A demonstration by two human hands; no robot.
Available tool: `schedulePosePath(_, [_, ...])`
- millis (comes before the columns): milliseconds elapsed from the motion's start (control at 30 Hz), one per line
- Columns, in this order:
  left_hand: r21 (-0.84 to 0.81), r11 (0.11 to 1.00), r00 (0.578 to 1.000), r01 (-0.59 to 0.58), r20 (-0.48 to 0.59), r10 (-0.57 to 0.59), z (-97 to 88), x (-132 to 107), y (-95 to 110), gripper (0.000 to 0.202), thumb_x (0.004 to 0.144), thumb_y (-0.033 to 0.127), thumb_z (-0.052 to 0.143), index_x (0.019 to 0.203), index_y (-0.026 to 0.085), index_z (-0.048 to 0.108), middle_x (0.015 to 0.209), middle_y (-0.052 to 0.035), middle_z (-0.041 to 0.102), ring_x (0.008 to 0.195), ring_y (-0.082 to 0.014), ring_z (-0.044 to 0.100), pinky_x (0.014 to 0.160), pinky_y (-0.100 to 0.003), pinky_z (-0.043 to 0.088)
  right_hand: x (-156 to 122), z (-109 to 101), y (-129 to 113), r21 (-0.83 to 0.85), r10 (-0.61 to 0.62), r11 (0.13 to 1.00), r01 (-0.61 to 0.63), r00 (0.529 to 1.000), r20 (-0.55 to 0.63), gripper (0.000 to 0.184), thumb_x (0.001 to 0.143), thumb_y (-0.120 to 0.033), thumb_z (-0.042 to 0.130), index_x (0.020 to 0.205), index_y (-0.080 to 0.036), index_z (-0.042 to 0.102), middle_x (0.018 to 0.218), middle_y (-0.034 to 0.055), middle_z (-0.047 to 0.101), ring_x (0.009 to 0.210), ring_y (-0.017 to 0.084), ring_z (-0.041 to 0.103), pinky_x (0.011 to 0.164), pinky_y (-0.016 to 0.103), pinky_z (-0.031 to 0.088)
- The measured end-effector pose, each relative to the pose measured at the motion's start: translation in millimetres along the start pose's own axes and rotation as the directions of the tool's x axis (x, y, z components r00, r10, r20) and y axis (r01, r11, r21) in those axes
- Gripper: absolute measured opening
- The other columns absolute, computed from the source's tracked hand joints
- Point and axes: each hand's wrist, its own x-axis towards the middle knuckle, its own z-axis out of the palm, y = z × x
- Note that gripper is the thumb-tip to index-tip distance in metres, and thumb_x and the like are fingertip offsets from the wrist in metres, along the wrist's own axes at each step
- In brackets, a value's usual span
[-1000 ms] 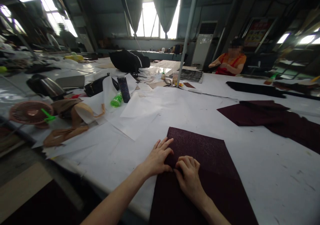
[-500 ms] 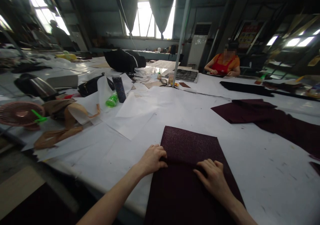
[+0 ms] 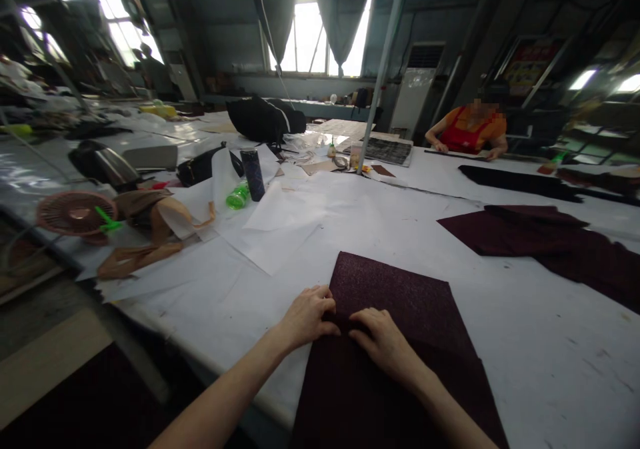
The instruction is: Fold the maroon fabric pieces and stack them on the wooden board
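Note:
A dark maroon fabric piece [image 3: 400,296] lies flat on the white table [image 3: 525,329] in front of me, its near end hanging over the table's edge. My left hand [image 3: 309,314] rests at the fabric's left edge with fingers curled onto a fold. My right hand [image 3: 383,342] lies close beside it on the cloth, fingers bent and pinching at the same fold. The two hands almost touch.
More maroon fabric [image 3: 540,239] lies at the right, black cloth [image 3: 520,182] behind it. White paper sheets [image 3: 280,222], a dark tumbler [image 3: 255,174], a green bottle [image 3: 237,197], a pink fan [image 3: 73,214] and a kettle [image 3: 103,162] lie left. A pole [image 3: 383,69] stands mid-table. A person in orange [image 3: 467,132] sits far right.
My right hand slid left along the fold from half a second ago and now sits close to my left hand again. The left hand stayed curled at the fabric's left edge.

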Motion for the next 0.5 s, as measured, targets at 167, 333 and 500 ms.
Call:
schedulePosePath(167, [-0.029, 0.999, 0.999, -0.016, -0.039, 0.015, -0.7, -4, -5, 0.018, 0.079, 0.027, 0.069, 0.096, 0.024, 0.066, 0.093, 0.0009, 0.063, 0.089, -0.0154, 0.059, 0.083, -0.028, 0.044, 7, 33, 8, 0.023, -0.033, 0.999, 0.039, 0.975, -0.218, 0.017, 0.091, -0.020, 0.050, 0.096, -0.024, 0.066, 0.087, 0.0031, 0.063, 0.084, 0.018, 0.057, 0.076, 0.034, 0.040])
schedulePosePath(333, [0.001, 0.998, 0.996, -0.069, -0.059, 0.069, 4.3, -10, -11, 0.015, 0.088, 0.021, 0.056, 0.093, 0.024, 0.070, 0.092, -0.0004, 0.065, 0.087, -0.0137, 0.060, 0.084, -0.027, 0.046, 3, 37, 17, -0.024, -0.112, 0.994, 0.110, 0.962, -0.247, 0.024, 0.093, -0.018, 0.048, 0.105, -0.026, 0.067, 0.085, 0.0033, 0.059, 0.084, 0.018, 0.053, 0.078, 0.036, 0.039])
schedulePosePath(500, [0.082, 0.982, 0.976, -0.173, -0.117, 0.182, 13.0, -20, -13, 0.024, 0.092, 0.015, 0.046, 0.102, 0.021, 0.067, 0.098, -0.0032, 0.064, 0.091, -0.0139, 0.059, 0.086, -0.027, 0.048, 0, 35, 16, -0.075, -0.167, 0.985, 0.154, 0.960, -0.226, 0.031, 0.092, -0.012, 0.044, 0.111, -0.025, 0.065, 0.088, 0.0046, 0.057, 0.086, 0.019, 0.051, 0.079, 0.036, 0.038])
